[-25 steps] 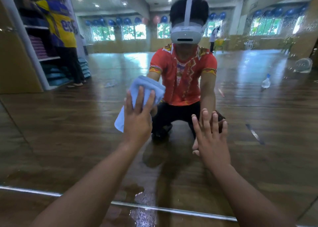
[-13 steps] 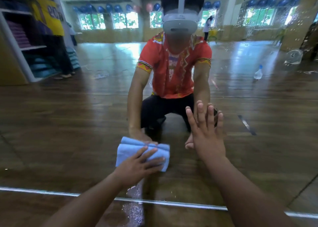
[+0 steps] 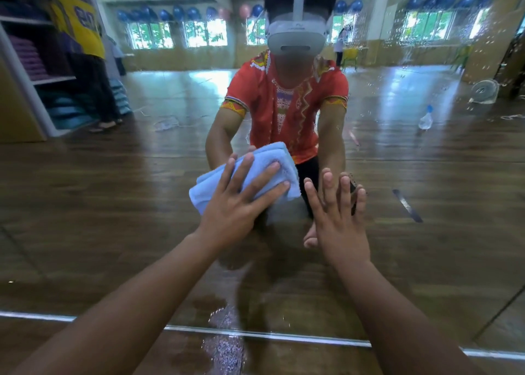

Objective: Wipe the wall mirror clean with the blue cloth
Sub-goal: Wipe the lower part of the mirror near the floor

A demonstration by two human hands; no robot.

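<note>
I am sweeping the folded blue cloth [image 3: 284, 155] back up the wall mirror [image 3: 113, 204] from its lower edge — my left hand [image 3: 235, 204] is pressing it flat at mid-height, fingers straight and spread. My right hand [image 3: 338, 227] is bracing on the glass, fingers released. Upper-right droplets [image 3: 443, 33] are awaiting wiping.

Purple marking on yellow jersey [image 3: 81, 19] blurred, unreadable; logo on white headset [image 3: 295, 38] too small.

Mirror wiping, both hands on glass.
Left hand [image 3: 235, 204] presses blue cloth [image 3: 255, 170] flat against mirror [image 3: 454, 204]; right hand [image 3: 339, 221] flat just beside it.
</note>
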